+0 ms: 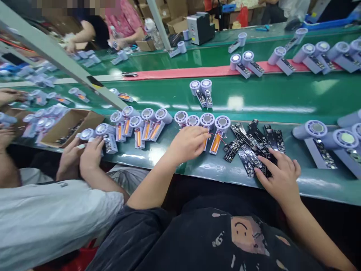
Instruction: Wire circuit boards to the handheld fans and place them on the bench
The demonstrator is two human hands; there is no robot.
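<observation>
My left hand [190, 143] is over a row of lilac handheld fan bodies, its fingers bent together and hiding part of a fan handle. A thin red wire shows at its fingertips; what they pinch, if anything, is hidden. Beside it lies a fan body [222, 122] with an orange strip in its open handle and loose red wires. My right hand [280, 175] rests with fingers spread on a heap of small black circuit boards [251, 141]. Its fingertips touch boards at the heap's near right side.
Left of me, a co-worker's hands [91, 154] hold a fan body near a cardboard box [72, 128] of small parts. More fan bodies [313, 130] lie at the right. Beyond runs a green conveyor [158, 92] with a red strip [180, 72]. A slanted metal post [70, 56] crosses the left.
</observation>
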